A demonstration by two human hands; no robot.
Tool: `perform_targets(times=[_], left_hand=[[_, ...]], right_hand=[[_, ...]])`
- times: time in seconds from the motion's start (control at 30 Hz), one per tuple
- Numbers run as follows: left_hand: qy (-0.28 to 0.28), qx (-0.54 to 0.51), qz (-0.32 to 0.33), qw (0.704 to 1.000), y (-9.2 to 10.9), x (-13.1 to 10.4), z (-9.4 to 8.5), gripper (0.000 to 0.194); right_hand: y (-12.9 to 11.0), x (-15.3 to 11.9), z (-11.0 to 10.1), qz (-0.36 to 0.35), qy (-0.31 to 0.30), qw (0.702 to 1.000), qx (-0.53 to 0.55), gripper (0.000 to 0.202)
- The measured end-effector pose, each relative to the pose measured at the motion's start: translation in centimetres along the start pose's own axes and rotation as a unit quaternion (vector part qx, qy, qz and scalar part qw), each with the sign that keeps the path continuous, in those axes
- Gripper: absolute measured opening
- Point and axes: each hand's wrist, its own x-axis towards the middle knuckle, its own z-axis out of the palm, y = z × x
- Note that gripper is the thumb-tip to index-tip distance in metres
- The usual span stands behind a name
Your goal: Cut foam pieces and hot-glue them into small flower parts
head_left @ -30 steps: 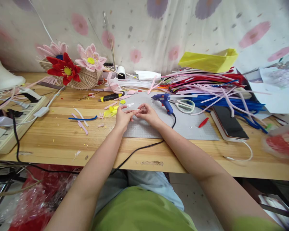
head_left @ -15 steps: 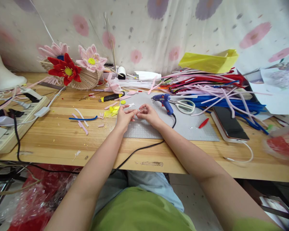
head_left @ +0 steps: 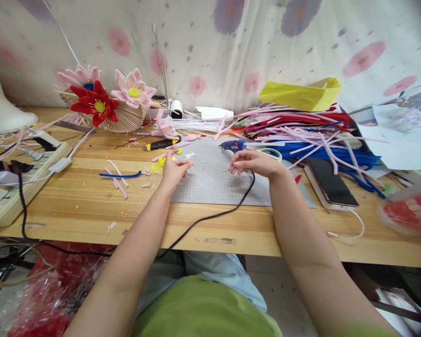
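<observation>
My left hand [head_left: 177, 171] is over the left part of the grey cutting mat [head_left: 199, 194], thumb and fingertips closed. At its fingertips a thin pale strand [head_left: 206, 163] stretches rightward; whether it touches the mat I cannot tell. My right hand [head_left: 250, 163] hovers in front of the blue glue gun [head_left: 233, 145], fingers curled, with a thin short stick [head_left: 222, 171] pointing left from its fingertips. Small white pieces [head_left: 189, 155] lie on the mat just beyond my left hand. Yellow scraps [head_left: 157, 165] are to the left of that hand.
A black cord [head_left: 210, 216] crosses the mat and the table's front. Chenille stems [head_left: 323, 150] are heaped at the back right beside a phone [head_left: 331, 182]. Flowers [head_left: 100, 106] stand back left, near a utility knife [head_left: 162, 142]. A power strip [head_left: 28, 182] lies at left.
My hands were together over the mat and have come apart. The right hand has moved right, now partly covering the glue gun and scissors. The left has shifted slightly left.
</observation>
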Motion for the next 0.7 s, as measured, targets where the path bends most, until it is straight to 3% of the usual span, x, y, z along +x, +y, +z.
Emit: perform_targets(times=[0.17,0.3,0.43,0.6,0.7], left_hand=[[-0.047,0.139,0.057,0.987,1.1,0.6,0.2,0.075],[-0.039,0.181,0.082,0.979,2.2,0.5,2.2,0.068],[-0.066,0.185,0.085,0.977,1.8,0.4,3.7,0.071],[-0.105,0.159,0.083,0.978,0.1,1.3,2.7,0.063],[-0.069,0.133,0.09,0.985,-0.7,2.2,1.5,0.049]], right_hand=[[1.6,-1.2,-3.8,0.065,0.041,0.996,-0.049,0.034],[3.8,-0.1,-4.6,0.005,0.157,0.988,-0.009,0.04],[5.2,0.9,-4.4,-0.042,0.269,0.962,-0.008,0.042],[5.6,1.6,-4.0,-0.042,0.308,0.947,-0.08,0.036],[5.9,2.1,-3.6,-0.045,0.32,0.94,-0.109,0.035]])
